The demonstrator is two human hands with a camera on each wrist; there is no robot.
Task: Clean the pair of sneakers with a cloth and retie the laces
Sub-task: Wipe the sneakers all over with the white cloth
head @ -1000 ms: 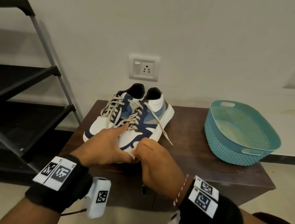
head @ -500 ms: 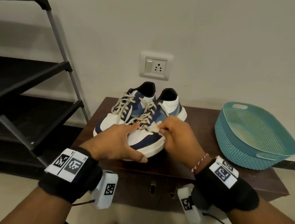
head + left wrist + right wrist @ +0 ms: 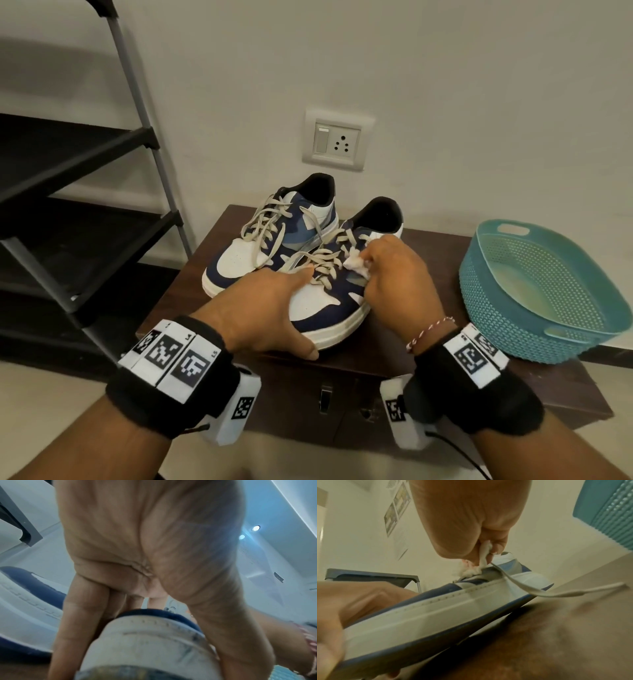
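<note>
Head view: left hand [image 3: 263, 308] clasping near sneaker [image 3: 329, 308], right hand [image 3: 397, 277] pinching half-hidden cloth [image 3: 354, 264].

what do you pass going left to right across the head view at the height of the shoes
Black metal shelf rack → far blue and white sneaker with loose beige laces → near blue and white sneaker, steadied by the left hand → right hand pinching a small white cloth → teal perforated plastic basket.

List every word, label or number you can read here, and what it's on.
"L4": white coded tag on the black left wristband.
"L5": the tag beside it.
Black right wristband tags: print too small.
Wall sheets, right wrist view: blurred.
Navy and white sneakers: no brand legible.
</note>
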